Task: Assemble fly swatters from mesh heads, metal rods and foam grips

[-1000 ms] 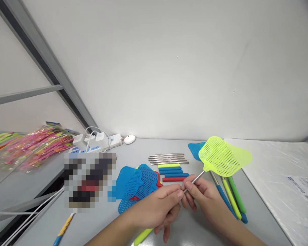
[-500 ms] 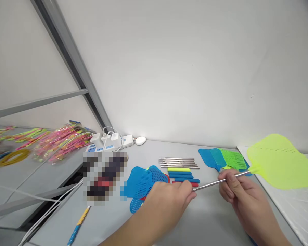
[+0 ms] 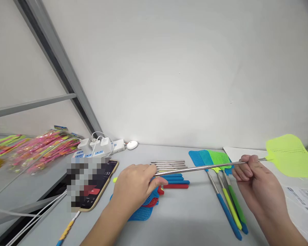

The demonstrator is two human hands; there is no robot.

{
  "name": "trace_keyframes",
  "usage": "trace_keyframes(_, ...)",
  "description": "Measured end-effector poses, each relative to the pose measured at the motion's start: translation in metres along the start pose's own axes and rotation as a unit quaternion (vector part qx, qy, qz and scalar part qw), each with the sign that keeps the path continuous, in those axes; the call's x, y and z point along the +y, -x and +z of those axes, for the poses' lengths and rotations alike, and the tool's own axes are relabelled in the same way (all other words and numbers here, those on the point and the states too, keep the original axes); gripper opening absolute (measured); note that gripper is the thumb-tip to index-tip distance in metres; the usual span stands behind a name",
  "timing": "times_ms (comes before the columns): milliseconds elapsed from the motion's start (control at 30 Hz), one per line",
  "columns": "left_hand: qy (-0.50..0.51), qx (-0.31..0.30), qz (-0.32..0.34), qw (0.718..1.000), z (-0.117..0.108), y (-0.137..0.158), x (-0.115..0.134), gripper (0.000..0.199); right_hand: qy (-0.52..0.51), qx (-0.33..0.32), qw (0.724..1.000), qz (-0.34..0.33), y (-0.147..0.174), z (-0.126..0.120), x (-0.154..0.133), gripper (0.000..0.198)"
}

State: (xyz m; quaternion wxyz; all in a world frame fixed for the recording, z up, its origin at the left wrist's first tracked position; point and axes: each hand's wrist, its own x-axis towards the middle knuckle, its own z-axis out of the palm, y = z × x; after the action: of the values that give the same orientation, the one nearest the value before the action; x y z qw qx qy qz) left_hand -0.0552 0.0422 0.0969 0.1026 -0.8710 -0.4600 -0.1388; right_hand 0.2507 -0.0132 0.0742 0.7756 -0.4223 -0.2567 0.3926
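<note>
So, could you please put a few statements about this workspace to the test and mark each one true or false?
1. The right hand holds the metal rod near the swatter head. True.
2. That swatter head is blue. False: it is yellow.
3. A phone lies on the table, to the left of both hands. True.
4. The left hand rests on the phone. False: it grips the metal rod's other end.
5. The red tube is nearer the camera than the loose rods. True.
</note>
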Motion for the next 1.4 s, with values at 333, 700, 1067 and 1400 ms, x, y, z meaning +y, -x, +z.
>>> trace_keyframes(333, -0.010, 0.039, -0.077, 0.996, -0.017, -0.017, -0.006, 0.054, 0.018, -0.116, 0.991, 0.062, 0.028, 0.024, 0.029, 0.026)
trace_keyframes(700, 0.064, -0.058, 0.041, 0.995, -0.028, -0.064, 0.062, 0.056, 0.012, -0.158, 0.982, 0.104, 0.033, 0.030, 0.042, 0.033)
trace_keyframes(1067, -0.025, 0.042, 0.018, 0.999, 0.010, -0.030, -0.016, 0.048, 0.017, -0.020, 1.000, 0.014, 0.002, 0.003, 0.016, 0.023)
trace_keyframes(1400, -0.066, 0.131, -0.029, 0.989, 0.008, -0.013, -0.039, 0.045, -0.022, 0.030, 0.999, -0.015, -0.012, -0.007, 0.006, 0.021)
